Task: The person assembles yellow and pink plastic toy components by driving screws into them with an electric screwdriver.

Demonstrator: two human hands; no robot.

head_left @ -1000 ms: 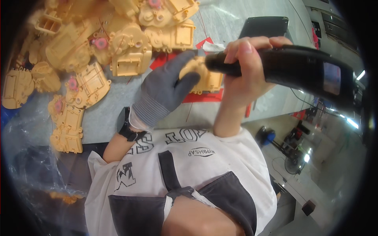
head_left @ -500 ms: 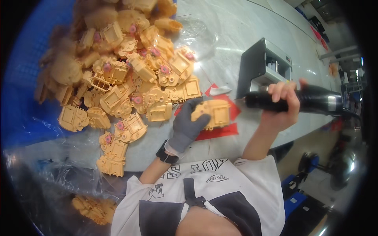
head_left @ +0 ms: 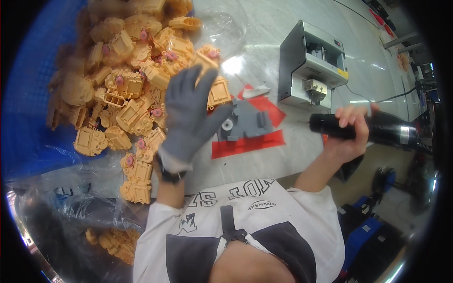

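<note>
My left hand (head_left: 186,115), in a grey glove, is over the right edge of a heap of yellow plastic housings (head_left: 132,115). Its fingers are spread, and the housing beyond the fingertips is partly covered by them. In my bare right hand (head_left: 349,129) is a black electric screwdriver (head_left: 387,131), held level, its bit pointing left. Between the hands a grey fixture block (head_left: 250,119) with a white round piece (head_left: 227,125) lies on the table, no housing on it. Red tape (head_left: 250,144) shows around the block.
A grey and black box-shaped machine (head_left: 314,63) stands beyond the screwdriver. A crumpled white scrap (head_left: 257,91) lies behind the fixture. Blue sheeting (head_left: 33,104) borders the heap on the left. More yellow parts (head_left: 115,245) sit below the table edge in clear plastic.
My left hand has moved left from the fixture to the heap and spread its fingers. The housing it held is off the fixture, which is now uncovered. The screwdriver has shifted slightly right.
</note>
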